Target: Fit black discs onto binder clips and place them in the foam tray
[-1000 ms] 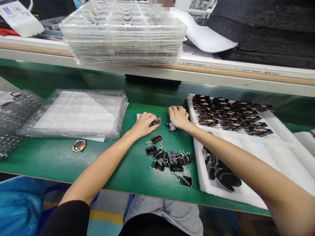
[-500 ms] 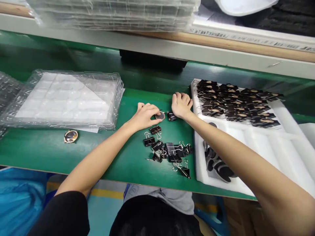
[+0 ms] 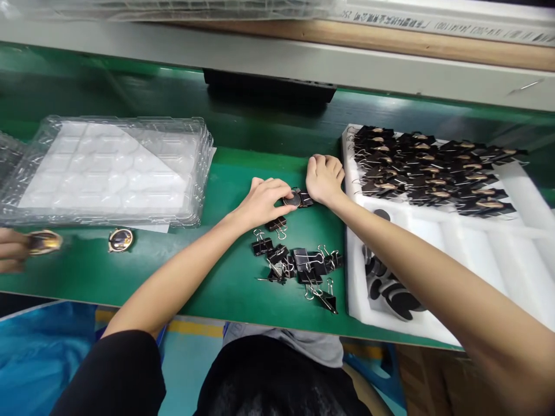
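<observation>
My left hand (image 3: 263,202) pinches a small round watch case (image 3: 292,199) with a dark disc on its upper face. My right hand (image 3: 324,180) is closed on a black binder clip (image 3: 306,199), its fingers curled and partly hidden behind the knuckles. The clip meets the right edge of the watch case; whether its jaws are over the rim I cannot tell. Just below, several loose black binder clips (image 3: 309,261) with silver handles lie in a heap on the green table (image 3: 234,271).
Another person's hand (image 3: 12,250) holds a gold watch case (image 3: 44,241) at far left, near a second one (image 3: 120,239). Stacked clear trays (image 3: 200,185) stand behind. At right, a white foam tray (image 3: 352,254) holds several clipped watch cases (image 3: 427,170) and dark discs (image 3: 399,301).
The watch case in my left hand has moved right, up against the binder clip in my right hand. Another person's hand with a gold watch case has come in from the left.
</observation>
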`<state>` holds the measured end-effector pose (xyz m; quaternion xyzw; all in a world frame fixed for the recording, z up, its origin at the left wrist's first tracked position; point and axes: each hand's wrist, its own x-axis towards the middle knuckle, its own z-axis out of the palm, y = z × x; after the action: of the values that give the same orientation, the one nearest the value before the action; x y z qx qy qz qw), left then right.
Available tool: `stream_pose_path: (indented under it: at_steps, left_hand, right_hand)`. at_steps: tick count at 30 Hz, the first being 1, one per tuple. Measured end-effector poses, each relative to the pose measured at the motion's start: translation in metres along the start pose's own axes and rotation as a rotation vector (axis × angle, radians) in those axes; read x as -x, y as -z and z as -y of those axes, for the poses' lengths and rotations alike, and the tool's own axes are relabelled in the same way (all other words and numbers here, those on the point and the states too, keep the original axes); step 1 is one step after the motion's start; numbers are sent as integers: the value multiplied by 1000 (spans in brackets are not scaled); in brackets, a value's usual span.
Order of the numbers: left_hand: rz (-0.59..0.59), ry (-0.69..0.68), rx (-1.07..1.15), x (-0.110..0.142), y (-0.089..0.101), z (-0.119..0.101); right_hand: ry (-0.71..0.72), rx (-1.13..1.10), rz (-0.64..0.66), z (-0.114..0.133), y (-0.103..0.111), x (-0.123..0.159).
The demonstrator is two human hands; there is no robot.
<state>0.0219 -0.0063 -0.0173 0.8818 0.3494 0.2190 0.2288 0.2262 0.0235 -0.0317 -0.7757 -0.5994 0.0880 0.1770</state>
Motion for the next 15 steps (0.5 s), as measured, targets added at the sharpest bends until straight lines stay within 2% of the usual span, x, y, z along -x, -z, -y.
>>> stream_pose_path:
  at_steps: [5,15]
  left_hand:
    - [-26,-77,12,-1,-3,5]
    - [9,-73,15,-4,2,-2]
  right_hand:
    - [6,6,-33,-3,-5,-2]
    - [-26,-31,-17,0,0,-1]
